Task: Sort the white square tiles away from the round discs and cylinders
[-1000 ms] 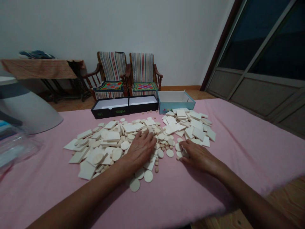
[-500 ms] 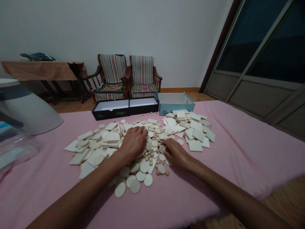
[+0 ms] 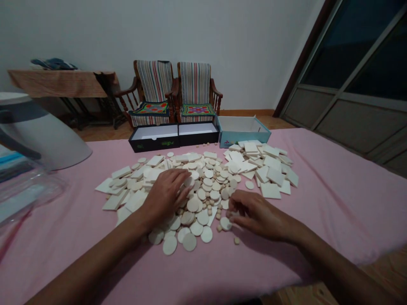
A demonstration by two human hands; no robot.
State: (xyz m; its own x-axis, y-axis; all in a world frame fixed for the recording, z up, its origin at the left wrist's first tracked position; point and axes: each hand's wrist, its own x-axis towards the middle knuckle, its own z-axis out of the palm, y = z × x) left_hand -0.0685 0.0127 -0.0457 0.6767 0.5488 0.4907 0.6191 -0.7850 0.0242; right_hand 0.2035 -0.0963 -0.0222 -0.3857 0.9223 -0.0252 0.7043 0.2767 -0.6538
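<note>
While the left hand (image 3: 165,194) lies palm down with its fingers spread flat over the round discs (image 3: 201,194), the right hand (image 3: 259,215) rests just beside that heap on its right, fingers loosely curled, their tips at a single disc (image 3: 225,223) lying on the pink cloth of the table (image 3: 333,190). Whether those fingers pinch anything cannot be told; the left hand grips nothing and only presses on the pieces. The pale wooden discs sit in the middle of the table and spill toward its near edge, with small pegs (image 3: 237,240) scattered among them and one lying apart just below the right hand. On the left side of the heap lie flat pieces mixed with discs (image 3: 121,186), and toward the right edge is a separate pile of square tiles (image 3: 270,169), well clear of both hands. Along the far edge stand two open black boxes (image 3: 152,142) side by side, touching, and an open blue box (image 3: 243,129) to their right. A clear plastic container (image 3: 28,190) sits at the left edge.
</note>
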